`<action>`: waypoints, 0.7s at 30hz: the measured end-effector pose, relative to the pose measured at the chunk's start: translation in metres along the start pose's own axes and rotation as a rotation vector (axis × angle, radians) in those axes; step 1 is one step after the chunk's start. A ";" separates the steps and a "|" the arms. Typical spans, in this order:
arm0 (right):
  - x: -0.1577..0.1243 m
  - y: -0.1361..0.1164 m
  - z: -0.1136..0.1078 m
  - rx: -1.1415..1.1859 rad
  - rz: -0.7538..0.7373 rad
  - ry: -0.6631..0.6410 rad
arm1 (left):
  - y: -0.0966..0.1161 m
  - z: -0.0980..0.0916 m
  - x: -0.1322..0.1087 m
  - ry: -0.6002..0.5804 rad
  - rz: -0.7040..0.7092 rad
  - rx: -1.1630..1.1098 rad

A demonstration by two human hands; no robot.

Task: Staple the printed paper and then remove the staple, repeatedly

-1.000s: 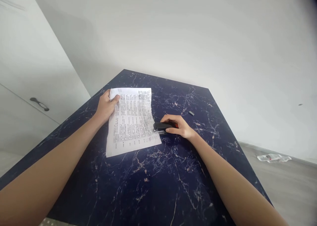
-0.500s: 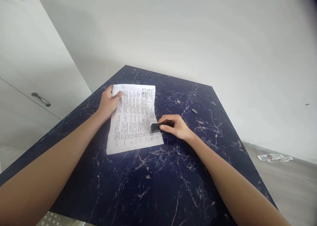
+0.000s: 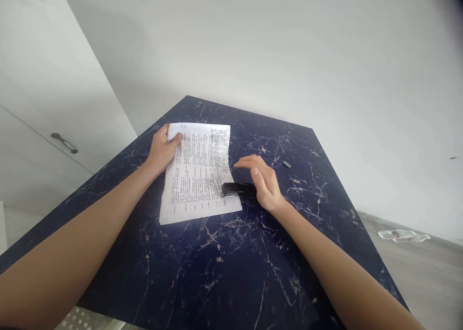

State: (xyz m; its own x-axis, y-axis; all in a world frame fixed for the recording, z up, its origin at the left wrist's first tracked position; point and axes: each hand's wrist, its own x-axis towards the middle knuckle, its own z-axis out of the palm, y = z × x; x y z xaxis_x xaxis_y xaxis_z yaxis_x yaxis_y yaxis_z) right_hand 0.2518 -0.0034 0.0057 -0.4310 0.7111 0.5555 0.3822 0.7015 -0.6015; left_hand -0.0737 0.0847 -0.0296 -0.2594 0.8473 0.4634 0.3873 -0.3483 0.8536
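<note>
Our right hand (image 3: 262,183) has lifted its fingers off the stapler (image 3: 237,189), grip wide; we keep the left hand (image 3: 162,150) pinching the paper (image 3: 197,180) steady.

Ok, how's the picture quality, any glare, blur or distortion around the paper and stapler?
Head view: soft, even light, no hard glare on the dark marble table; head view, the wide lens skews the table's edges and the top right corner goes dark; head view, the paper is sharp but its print too small to read; the black stapler shows little detail.

Black stapler (image 3: 238,189) on printed sheet (image 3: 197,175), right edge
</note>
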 end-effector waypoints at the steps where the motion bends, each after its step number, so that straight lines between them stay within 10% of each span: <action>1: 0.000 -0.005 0.003 -0.076 -0.001 -0.025 | 0.000 0.000 0.000 0.000 -0.001 0.001; 7: 0.000 -0.023 0.020 -0.529 -0.032 -0.333 | 0.001 0.001 -0.001 0.006 0.004 0.003; 21: 0.004 -0.026 0.020 -0.516 0.036 -0.391 | 0.002 0.001 -0.003 -0.030 -0.014 -0.067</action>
State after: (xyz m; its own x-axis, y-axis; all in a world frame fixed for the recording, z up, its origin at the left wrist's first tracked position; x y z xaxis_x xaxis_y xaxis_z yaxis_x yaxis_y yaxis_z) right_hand 0.2235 -0.0204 0.0118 -0.6397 0.7330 0.2313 0.7034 0.6796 -0.2085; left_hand -0.0709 0.0820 -0.0294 -0.2374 0.8638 0.4445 0.3233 -0.3612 0.8746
